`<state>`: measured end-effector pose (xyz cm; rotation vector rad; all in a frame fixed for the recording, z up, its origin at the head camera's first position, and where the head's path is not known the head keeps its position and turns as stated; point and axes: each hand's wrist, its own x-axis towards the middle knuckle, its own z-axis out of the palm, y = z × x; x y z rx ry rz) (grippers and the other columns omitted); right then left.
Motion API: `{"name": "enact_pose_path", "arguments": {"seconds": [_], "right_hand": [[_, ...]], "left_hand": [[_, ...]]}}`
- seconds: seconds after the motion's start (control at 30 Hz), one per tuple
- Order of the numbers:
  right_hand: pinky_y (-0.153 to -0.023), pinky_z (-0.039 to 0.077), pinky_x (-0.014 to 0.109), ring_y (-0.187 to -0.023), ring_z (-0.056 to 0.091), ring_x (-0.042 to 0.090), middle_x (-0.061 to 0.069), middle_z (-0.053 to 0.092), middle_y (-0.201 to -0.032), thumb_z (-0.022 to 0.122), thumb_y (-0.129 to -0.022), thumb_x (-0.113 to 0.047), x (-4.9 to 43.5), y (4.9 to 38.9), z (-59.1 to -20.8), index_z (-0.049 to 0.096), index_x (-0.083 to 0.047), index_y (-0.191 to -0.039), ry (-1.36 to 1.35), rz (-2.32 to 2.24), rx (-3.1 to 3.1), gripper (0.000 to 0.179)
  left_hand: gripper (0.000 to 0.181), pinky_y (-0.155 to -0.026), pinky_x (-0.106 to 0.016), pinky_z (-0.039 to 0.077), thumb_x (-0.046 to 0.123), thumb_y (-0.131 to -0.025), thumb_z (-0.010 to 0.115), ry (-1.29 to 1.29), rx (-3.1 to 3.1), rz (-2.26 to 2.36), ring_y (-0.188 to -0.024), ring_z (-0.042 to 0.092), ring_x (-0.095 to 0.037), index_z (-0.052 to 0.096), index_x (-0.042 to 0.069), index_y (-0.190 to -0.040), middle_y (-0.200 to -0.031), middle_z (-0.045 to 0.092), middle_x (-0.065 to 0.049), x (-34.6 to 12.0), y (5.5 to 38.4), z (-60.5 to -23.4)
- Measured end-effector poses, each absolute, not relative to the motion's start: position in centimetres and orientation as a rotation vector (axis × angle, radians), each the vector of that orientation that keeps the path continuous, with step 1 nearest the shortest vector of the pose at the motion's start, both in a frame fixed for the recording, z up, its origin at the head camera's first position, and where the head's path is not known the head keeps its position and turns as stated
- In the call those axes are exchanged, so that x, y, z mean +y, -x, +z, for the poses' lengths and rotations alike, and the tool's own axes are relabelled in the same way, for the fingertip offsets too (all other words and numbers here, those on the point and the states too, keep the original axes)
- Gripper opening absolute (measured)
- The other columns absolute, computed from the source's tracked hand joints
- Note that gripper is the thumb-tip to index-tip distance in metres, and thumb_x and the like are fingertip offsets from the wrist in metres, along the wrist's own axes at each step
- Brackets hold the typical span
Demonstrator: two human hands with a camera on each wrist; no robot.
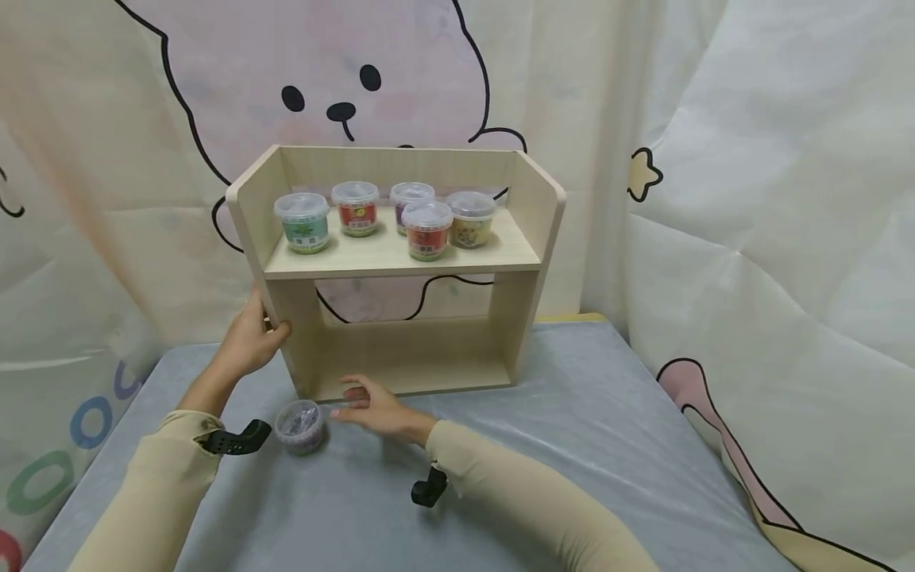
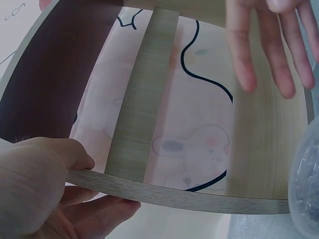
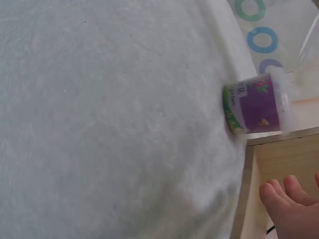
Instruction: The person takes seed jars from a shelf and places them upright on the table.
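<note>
A two-tier light wooden shelf (image 1: 350, 259) stands on the table. My left hand (image 1: 249, 338) grips its left side panel, thumb on one face and fingers on the other, as the left wrist view shows. In front of the shelf's lower left corner sits a lidded plastic cup (image 1: 300, 429), whose purple label (image 3: 259, 107) shows in the right wrist view. My right hand (image 1: 379, 411) hovers just right of this cup by the lower front edge, fingers spread and holding nothing.
Several similar lidded cups stand on the upper tier, among them a green-labelled cup (image 1: 306, 230) at the left and a yellow-labelled cup (image 1: 472, 226) at the right. A blue-grey cloth (image 1: 608, 445) covers the table. Printed curtains (image 1: 772, 199) hang behind and at both sides.
</note>
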<state>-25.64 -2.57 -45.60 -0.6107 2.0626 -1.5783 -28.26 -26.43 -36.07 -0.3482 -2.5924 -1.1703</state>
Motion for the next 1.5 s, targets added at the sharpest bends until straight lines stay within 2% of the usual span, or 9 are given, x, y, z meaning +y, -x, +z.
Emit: {"name": "enact_pose_path", "arguments": {"seconds": [0.2, 0.37, 0.6, 0.87, 1.17, 1.5], "right_hand": [[-0.106, 0.051, 0.039, -0.140, 0.050, 0.038, 0.023, 0.048, -0.151, 0.064, -0.099, -0.018, -1.8, 25.7, -44.6, 0.043, -0.015, -0.151, 0.658, -1.601, 2.048, 0.056], [-0.107, 0.050, 0.038, -0.140, 0.049, 0.038, 0.018, 0.050, -0.149, 0.063, -0.099, -0.018, -0.8, 25.4, -43.4, 0.045, -0.015, -0.149, 0.694, -1.585, 2.067, 0.053], [-0.111, 0.046, 0.032, -0.138, 0.052, 0.031, 0.014, 0.053, -0.147, 0.063, -0.100, -0.019, 0.8, 25.0, -41.5, 0.048, -0.014, -0.147, 0.772, -1.554, 2.125, 0.050], [-0.111, 0.046, 0.036, -0.138, 0.051, 0.028, 0.013, 0.052, -0.148, 0.059, -0.102, -0.017, 3.3, 25.2, -39.5, 0.045, -0.013, -0.149, 0.827, -1.542, 2.133, 0.049], [-0.112, 0.046, 0.040, -0.139, 0.051, 0.029, 0.016, 0.053, -0.147, 0.059, -0.101, -0.013, 5.8, 25.5, -37.1, 0.047, -0.008, -0.147, 0.860, -1.599, 2.177, 0.048], [-0.115, 0.044, 0.041, -0.144, 0.045, 0.034, 0.021, 0.046, -0.152, 0.054, -0.102, -0.009, 8.1, 25.7, -33.5, 0.039, -0.005, -0.152, 0.935, -1.655, 2.156, 0.052]], "left_hand": [[0.080, -0.103, -0.071, 0.041, -0.002, -0.093, 0.052, 0.335, -2.603, -1.174, -0.134, 0.041, -0.060, 0.008, 0.005, -0.159, -0.151, 0.034, -0.038, -26.5, 28.2, -36.1], [0.080, -0.103, -0.071, 0.041, -0.003, -0.093, 0.053, 0.342, -2.600, -1.172, -0.133, 0.042, -0.061, 0.009, 0.004, -0.159, -0.151, 0.034, -0.039, -26.5, 28.2, -36.1], [0.077, -0.102, -0.071, 0.041, -0.001, -0.095, 0.050, 0.364, -2.577, -1.181, -0.134, 0.042, -0.058, 0.009, 0.005, -0.159, -0.151, 0.035, -0.038, -26.5, 28.2, -36.3], [0.076, -0.102, -0.072, 0.042, 0.002, -0.096, 0.050, 0.338, -2.610, -1.151, -0.134, 0.042, -0.060, 0.008, 0.005, -0.160, -0.151, 0.035, -0.038, -26.4, 28.1, -36.3], [0.075, -0.097, -0.072, 0.045, 0.005, -0.095, 0.050, 0.272, -2.650, -1.081, -0.130, 0.046, -0.061, 0.010, 0.003, -0.159, -0.148, 0.039, -0.039, -26.3, 28.2, -36.1], [0.073, -0.093, -0.070, 0.048, 0.005, -0.095, 0.050, 0.266, -2.638, -1.076, -0.126, 0.050, -0.060, 0.013, 0.003, -0.158, -0.145, 0.042, -0.040, -26.1, 28.0, -36.1]]}}
